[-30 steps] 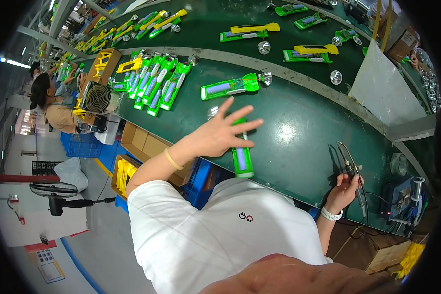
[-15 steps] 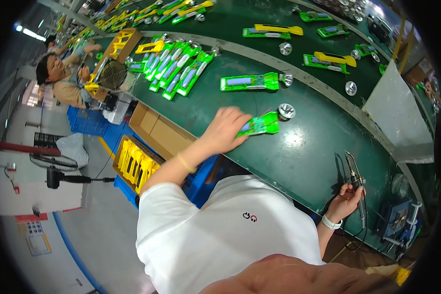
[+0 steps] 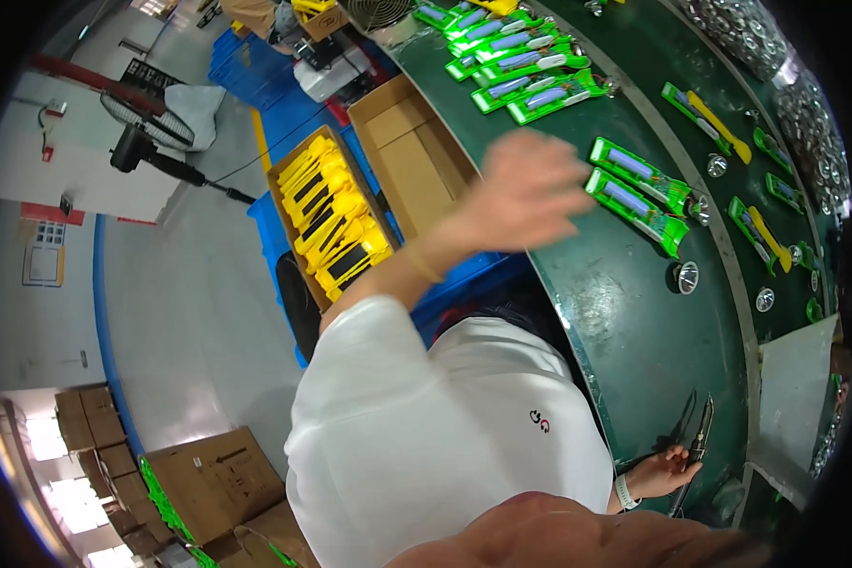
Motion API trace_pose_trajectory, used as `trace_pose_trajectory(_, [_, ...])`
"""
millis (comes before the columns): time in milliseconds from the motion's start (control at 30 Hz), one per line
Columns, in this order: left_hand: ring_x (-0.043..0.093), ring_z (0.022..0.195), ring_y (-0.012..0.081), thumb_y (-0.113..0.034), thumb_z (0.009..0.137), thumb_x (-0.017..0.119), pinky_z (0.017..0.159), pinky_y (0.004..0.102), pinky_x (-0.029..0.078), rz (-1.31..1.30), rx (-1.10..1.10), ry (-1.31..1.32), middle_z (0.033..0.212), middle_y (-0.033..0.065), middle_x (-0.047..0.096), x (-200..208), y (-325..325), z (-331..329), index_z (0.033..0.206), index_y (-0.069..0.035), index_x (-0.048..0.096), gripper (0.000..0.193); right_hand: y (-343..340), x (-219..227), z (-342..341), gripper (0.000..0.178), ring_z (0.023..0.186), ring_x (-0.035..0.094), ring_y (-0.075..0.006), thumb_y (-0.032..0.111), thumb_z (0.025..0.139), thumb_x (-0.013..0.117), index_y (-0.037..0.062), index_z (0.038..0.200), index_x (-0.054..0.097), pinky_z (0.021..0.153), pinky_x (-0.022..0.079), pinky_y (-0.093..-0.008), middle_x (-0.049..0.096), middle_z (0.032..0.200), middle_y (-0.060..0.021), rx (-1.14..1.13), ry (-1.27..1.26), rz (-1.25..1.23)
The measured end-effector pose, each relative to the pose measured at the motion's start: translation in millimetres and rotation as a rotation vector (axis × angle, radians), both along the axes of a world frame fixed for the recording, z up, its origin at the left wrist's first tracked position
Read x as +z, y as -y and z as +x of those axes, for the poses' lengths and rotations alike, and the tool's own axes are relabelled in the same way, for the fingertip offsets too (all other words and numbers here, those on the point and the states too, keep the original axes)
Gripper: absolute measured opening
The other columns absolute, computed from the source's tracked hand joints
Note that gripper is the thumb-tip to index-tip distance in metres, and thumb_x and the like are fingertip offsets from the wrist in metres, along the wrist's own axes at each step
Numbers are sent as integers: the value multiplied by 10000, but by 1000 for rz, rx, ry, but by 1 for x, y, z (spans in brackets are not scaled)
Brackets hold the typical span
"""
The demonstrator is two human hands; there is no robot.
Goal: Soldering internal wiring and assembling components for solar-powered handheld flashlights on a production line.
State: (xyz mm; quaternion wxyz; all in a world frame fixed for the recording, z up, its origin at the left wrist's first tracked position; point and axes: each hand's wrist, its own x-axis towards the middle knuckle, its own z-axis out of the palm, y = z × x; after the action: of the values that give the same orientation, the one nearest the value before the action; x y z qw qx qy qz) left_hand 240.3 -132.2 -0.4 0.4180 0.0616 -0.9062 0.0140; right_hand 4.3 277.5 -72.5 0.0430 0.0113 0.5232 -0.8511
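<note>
My left hand (image 3: 532,194) is raised over the near edge of the green bench, smeared by motion, so its fingers cannot be made out. Just right of it lies a green flashlight housing (image 3: 637,210) with a lavender battery, circuit board and thin wires inside. A second green housing (image 3: 640,173) rests alongside it, on the far side. Near the lower end of the closer one sits a round silver reflector (image 3: 686,277). My right hand (image 3: 661,474), low at the right, is closed around a soldering iron (image 3: 701,434) whose tip points up and away from me.
A row of similar open green housings (image 3: 525,66) lies farther up the bench (image 3: 625,350). Left of the bench stand a carton of yellow parts (image 3: 331,218) and an open cardboard box (image 3: 412,142). More housings and reflectors lie beyond the grey rail (image 3: 719,232).
The view has turned, shifting the bench rightward. My left hand has come off the nearer flashlight housing, which now lies beside the other one. My right hand still holds the soldering iron.
</note>
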Motion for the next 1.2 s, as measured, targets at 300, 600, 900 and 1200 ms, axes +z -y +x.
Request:
trace_pose_trajectory(300, [626, 804, 250, -527, 761, 618, 673, 347, 491, 1493, 1625, -217, 941, 127, 642, -104, 50, 434, 1131, 2, 532, 651, 2, -2, -4, 337, 665, 518, -183, 263, 948, 447, -28, 813, 549, 612, 420, -254, 560, 735, -103, 46, -16, -6])
trace_pose_trajectory(600, [497, 1140, 269, -432, 837, 598, 942, 411, 410, 1889, 1039, -941, 1266, 84, 512, -148, 31, 406, 1279, -137, 453, 551, 0, 1, -5, 296, 668, 495, -185, 258, 922, 492, -17, 829, 550, 609, 402, -265, 546, 761, -103, -50, -24, 29])
trace_pose_trajectory(900, [538, 1076, 274, -354, 811, 617, 932, 412, 426, 1985, 547, -982, 1204, 91, 558, -148, 37, 418, 1226, -89, 501, 506, -6, 2, -6, 289, 680, 508, -176, 256, 920, 493, -10, 823, 546, 613, 411, -249, 558, 762, -104, 84, -10, -8])
trace_pose_trajectory(1200, [558, 956, 246, -265, 826, 543, 868, 343, 440, 1777, 454, -1178, 1023, 75, 600, -135, 27, 398, 1130, -51, 536, 371, -3, 3, -3, 293, 668, 510, -165, 265, 915, 517, -14, 840, 565, 596, 409, -249, 569, 750, -99, 10, -7, -14])
